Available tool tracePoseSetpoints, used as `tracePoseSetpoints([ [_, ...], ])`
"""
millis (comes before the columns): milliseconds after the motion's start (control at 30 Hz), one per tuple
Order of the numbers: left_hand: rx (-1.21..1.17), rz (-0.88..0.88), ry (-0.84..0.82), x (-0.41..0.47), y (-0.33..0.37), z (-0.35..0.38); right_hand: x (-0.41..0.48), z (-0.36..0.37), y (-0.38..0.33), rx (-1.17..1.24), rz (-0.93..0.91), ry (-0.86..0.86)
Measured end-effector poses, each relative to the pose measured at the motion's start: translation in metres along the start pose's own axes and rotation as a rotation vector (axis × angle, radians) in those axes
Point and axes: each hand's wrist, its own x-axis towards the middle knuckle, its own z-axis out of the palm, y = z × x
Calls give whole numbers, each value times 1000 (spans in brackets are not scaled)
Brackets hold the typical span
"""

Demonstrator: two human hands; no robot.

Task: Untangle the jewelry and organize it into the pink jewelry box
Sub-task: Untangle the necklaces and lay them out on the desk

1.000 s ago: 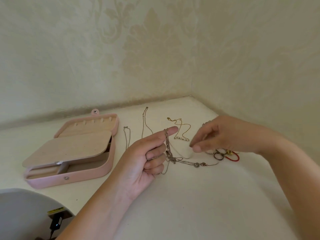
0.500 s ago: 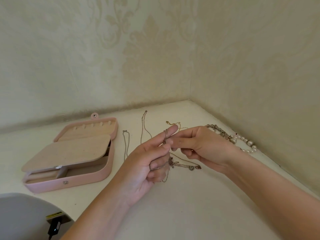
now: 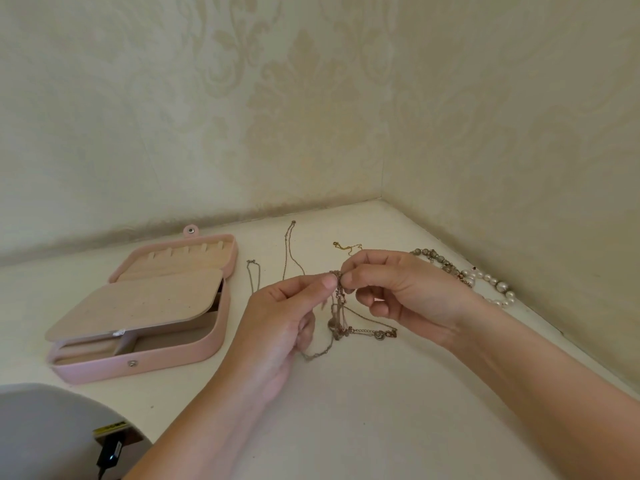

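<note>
At seven o'clock, closest of all, sits a grey round thing (image 3: 45,431) with a black plug (image 3: 110,452) at its edge (I cannot tell what it is). Two bare arms reach in over the white table (image 3: 346,410). Near the middle, the left hand (image 3: 277,323) pinches the top of a tangle of chains (image 3: 337,320) between its thumb and first finger. Its other fingers are curled in. The right hand (image 3: 408,292), at three o'clock from the left one, pinches the same spot from the other side, and its other fingers are bent loosely. The two hands almost touch. The tangle hangs down from the pinch. Its lower end lies on the table between the hands, with one strand running out toward four o'clock. At nine o'clock from the hands, the pink jewelry box (image 3: 166,362) lies open, well apart from the tangle, with a beige flap (image 3: 138,303) over most of its tray. Farther back, loose chains lie by themselves: a thin silver chain (image 3: 254,275) at eleven o'clock, a long chain (image 3: 287,244) at twelve, and a gold chain (image 3: 346,247) just behind the right hand's fingers. A pearl necklace (image 3: 491,284) lies at two o'clock, close to the wall (image 3: 519,168).
</note>
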Motion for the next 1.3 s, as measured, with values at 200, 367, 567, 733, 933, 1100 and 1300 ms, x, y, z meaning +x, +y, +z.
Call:
tracePoseSetpoints([
  [200, 76, -21, 30, 3, -3, -3, -1, 2, 3, -204, -90, 84],
  [367, 64, 10, 67, 4, -5, -2, 2, 1, 4, 101, 67, 24],
  [567, -5, 17, 8, 2, -2, -2, 10, -3, 3, 536, 126, 148],
  [733, -166, -48, -81, 3, -1, -2, 10, -8, 3, 475, 23, 186],
  [933, -428, -112, -105, 5, 4, -2, 8, -21, -3, 747, 45, 113],
  [1100, -470, -155, -100, 4, 5, -4, 2, -27, -11, 516, 19, 59],
  [1300, -397, -157, -161, 2, 5, -4, -3, -19, -10, -245, -256, 368],
])
